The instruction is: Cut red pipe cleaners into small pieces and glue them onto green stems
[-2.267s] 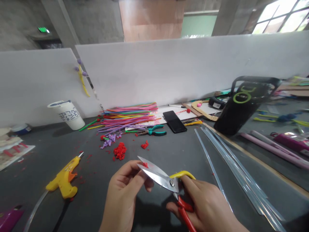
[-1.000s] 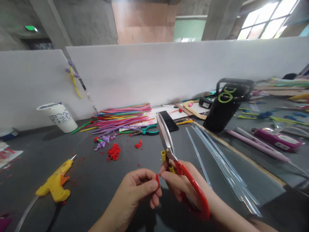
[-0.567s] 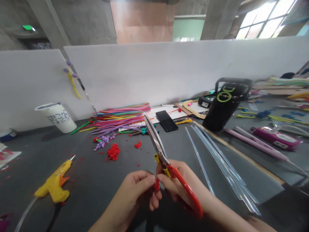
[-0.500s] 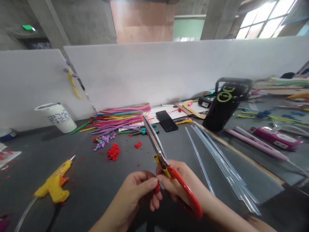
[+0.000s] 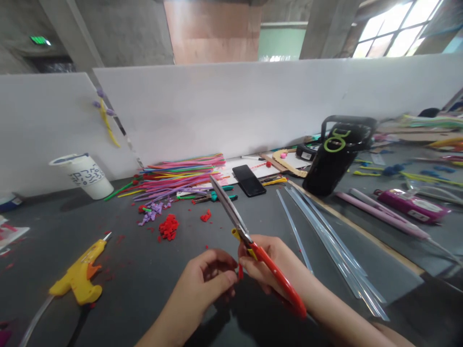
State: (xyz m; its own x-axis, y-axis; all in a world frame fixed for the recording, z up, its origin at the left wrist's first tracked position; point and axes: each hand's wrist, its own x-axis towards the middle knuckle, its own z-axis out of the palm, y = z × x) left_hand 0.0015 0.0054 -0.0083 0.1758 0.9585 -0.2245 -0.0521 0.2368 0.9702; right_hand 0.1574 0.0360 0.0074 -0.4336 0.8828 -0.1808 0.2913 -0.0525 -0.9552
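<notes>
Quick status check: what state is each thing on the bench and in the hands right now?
scissors: blades together, pointing up and away, gripped in the right hand.
red piece: pinched in the left hand fingertips, off the table.
glue gun: lying on its side, untouched.
phone: lying flat, screen dark.
cup: standing.
pliers: lying flat.

Lies bare on the grey table (image 5: 144,270) from the left hand (image 5: 204,284) out to the yellow glue gun (image 5: 77,277), and ahead up to the red scraps (image 5: 168,226). Blocked forward of the right hand (image 5: 271,265) by the raised scissors (image 5: 231,212). Hemmed on the right by clear glue sticks (image 5: 327,237) lying aslant. Shut off at the back by coloured stems (image 5: 184,176), phone (image 5: 249,180), black bag (image 5: 331,164) and white partition (image 5: 235,111).
</notes>
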